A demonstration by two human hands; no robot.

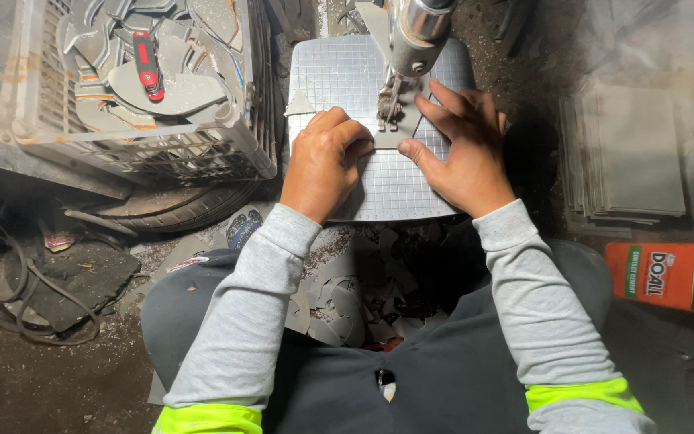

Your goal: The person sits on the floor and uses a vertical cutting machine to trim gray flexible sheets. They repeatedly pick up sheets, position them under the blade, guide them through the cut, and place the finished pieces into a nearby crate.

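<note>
My left hand (323,161) and my right hand (463,149) rest on a grey gridded machine table (339,68). Between them they hold a flat grey sheet piece (393,138) under the metal cutting head (411,40) of the machine. Left-hand fingers are curled onto the piece's left edge. Right-hand fingers are spread flat, pressing its right side. A small grey triangular offcut (300,104) lies on the table left of the head.
A plastic crate (122,149) with grey cut shapes and a red-handled tool (147,64) stands at the left. Grey scraps (355,297) lie on my lap. A stack of grey sheets (624,153) and an orange can (652,275) sit at the right. Cables (10,289) lie lower left.
</note>
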